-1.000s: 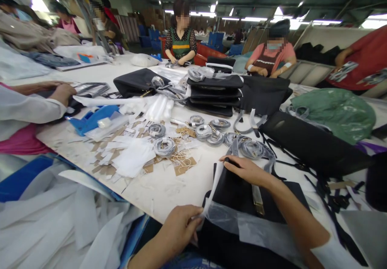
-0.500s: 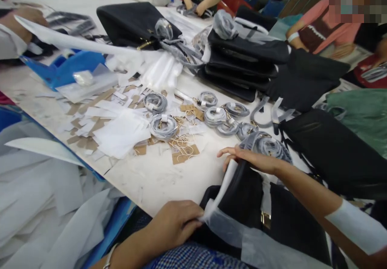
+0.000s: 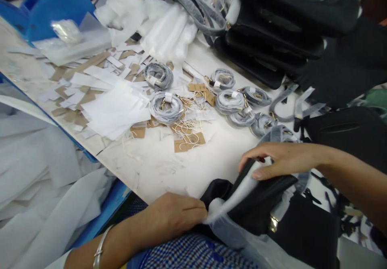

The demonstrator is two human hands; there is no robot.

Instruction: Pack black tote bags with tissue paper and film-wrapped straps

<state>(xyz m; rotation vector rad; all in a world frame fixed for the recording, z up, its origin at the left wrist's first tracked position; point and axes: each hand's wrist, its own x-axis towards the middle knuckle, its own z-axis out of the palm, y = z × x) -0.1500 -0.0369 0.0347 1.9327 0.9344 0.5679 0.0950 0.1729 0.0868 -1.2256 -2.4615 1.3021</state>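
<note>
A black handbag [image 3: 305,220] with a gold clasp [image 3: 273,224] lies tilted across my lap at the table edge. A white padding strip [image 3: 242,192] runs along its opening, and thin translucent wrapping [image 3: 238,232] hangs over its near side. My left hand [image 3: 178,214] is closed at the bag's left end, pinching the edge where strip and wrapping meet. My right hand [image 3: 278,162] grips the upper rim, with its thumb on the white strip and its fingers curled over the far side. The bag's underside is hidden.
Several coiled, wrapped straps [image 3: 166,107] lie mid-table beside brown tags [image 3: 190,142] with strings. White sheets [image 3: 116,109] and paper scraps spread leftward. Black bags [image 3: 272,39] are stacked at the back right. Below the table's left edge is a heap of white sheets [image 3: 45,168].
My view has tilted down and closer, so the people across the table are mostly out of frame. My right hand has shifted from resting over the rim to gripping it, thumb on the strip.
</note>
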